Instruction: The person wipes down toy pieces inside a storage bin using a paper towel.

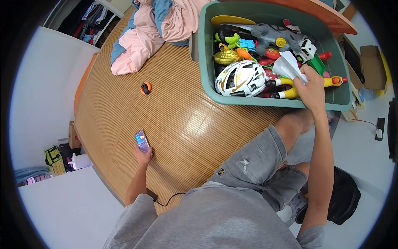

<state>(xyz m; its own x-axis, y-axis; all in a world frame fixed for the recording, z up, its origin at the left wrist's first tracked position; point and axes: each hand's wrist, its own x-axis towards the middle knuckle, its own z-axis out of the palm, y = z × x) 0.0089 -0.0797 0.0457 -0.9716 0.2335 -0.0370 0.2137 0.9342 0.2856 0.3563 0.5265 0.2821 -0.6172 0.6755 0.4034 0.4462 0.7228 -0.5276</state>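
Note:
My left hand is closed around a smartphone with its screen lit, low over the bamboo mat. On the right, my right hand reaches over the near side of a green plastic bin. Its fingers pinch a thin white sheet; whether it is paper or cloth I cannot tell. Under that hand lies a yellow rubber chicken. Left of it sits a white patterned helmet. Around these are a grey toy figure, a white toy truck and a gold toy.
The bamboo mat covers the bed. A small orange and black object lies on it. Pink and blue bedding is heaped at the far edge. A black cable runs near my waist. A black bag stands on the floor at right.

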